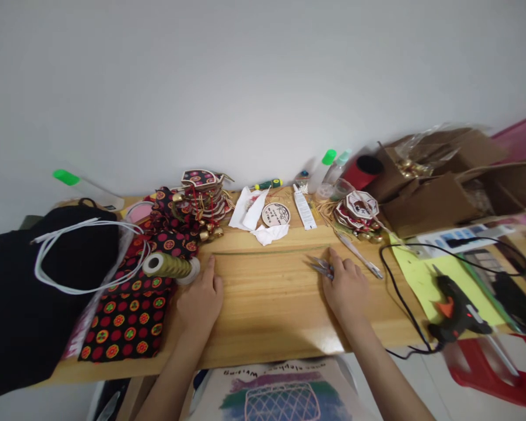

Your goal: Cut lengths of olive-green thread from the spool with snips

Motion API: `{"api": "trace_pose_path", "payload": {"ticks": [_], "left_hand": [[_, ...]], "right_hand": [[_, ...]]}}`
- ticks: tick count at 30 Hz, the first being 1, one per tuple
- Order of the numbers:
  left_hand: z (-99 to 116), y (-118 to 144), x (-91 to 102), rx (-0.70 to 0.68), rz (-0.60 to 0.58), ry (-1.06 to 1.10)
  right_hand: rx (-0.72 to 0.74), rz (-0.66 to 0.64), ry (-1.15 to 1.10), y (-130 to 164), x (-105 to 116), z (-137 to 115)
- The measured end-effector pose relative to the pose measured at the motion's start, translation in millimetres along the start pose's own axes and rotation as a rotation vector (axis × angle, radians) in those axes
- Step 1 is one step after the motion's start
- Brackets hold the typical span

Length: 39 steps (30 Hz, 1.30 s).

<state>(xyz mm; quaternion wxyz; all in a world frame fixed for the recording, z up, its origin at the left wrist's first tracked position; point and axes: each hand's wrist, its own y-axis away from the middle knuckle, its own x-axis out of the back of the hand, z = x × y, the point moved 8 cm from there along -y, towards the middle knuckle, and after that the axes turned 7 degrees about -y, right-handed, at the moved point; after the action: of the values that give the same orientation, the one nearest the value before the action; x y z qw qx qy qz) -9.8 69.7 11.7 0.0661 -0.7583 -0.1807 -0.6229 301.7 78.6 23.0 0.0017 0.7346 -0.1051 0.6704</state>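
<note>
Nearest the camera, two bare forearms reach up onto the wooden counter point(267, 316). The left hand point(200, 301) rests flat on the wood with its fingers together, the fingertips pressing down one end of a thin green cord point(272, 252) just beside a spool of olive-gold ribbon point(169, 265). The right hand point(346, 286) lies palm down at the cord's other end, its fingers closed around small metal scissors point(321, 266), whose blades point left along the counter. The cord runs straight between the two hands. Left of the spool lies black fabric printed with red and yellow circles point(129, 324), and beyond it a black bag point(26, 304) with white cord loops on top. To the right, a black glue gun point(456, 310) sits on a yellow-green sheet point(421, 275). Farther back stand a stack of patterned ornaments with small bells point(201, 196), a round wooden disc point(276, 214), crumpled white paper point(269, 234), and open cardboard boxes point(438, 187) against the wall.
</note>
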Motion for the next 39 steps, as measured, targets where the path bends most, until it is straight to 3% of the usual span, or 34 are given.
{"api": "trace_pose_path", "payload": {"ticks": [23, 28, 31, 34, 37, 39], "left_hand": [[1.0, -0.4, 3.6, 0.019, -0.038, 0.041], [-4.2, -0.8, 0.3, 0.032, -0.002, 0.106], [-10.9, -0.5, 2.0, 0.022, 0.069, 0.275], [-12.2, 3.8, 10.0, -0.067, 0.088, 0.681], [-7.2, 11.6, 19.0, -0.133, -0.026, 1.133], [-0.4, 17.5, 25.0, -0.155, -0.114, 1.291]], "right_hand": [[-0.009, -0.016, 0.009, -1.0, 3.2, -2.9], [-0.007, 0.033, -0.136, 0.8, -3.6, 8.1], [0.015, 0.119, -0.376, 7.9, 0.9, 12.1], [0.02, 0.112, -0.609, 21.5, 6.2, 3.8], [-0.002, -0.023, -0.913, 36.3, 7.0, -21.1], [-0.03, -0.113, -1.127, 42.8, 7.7, -43.4]]}}
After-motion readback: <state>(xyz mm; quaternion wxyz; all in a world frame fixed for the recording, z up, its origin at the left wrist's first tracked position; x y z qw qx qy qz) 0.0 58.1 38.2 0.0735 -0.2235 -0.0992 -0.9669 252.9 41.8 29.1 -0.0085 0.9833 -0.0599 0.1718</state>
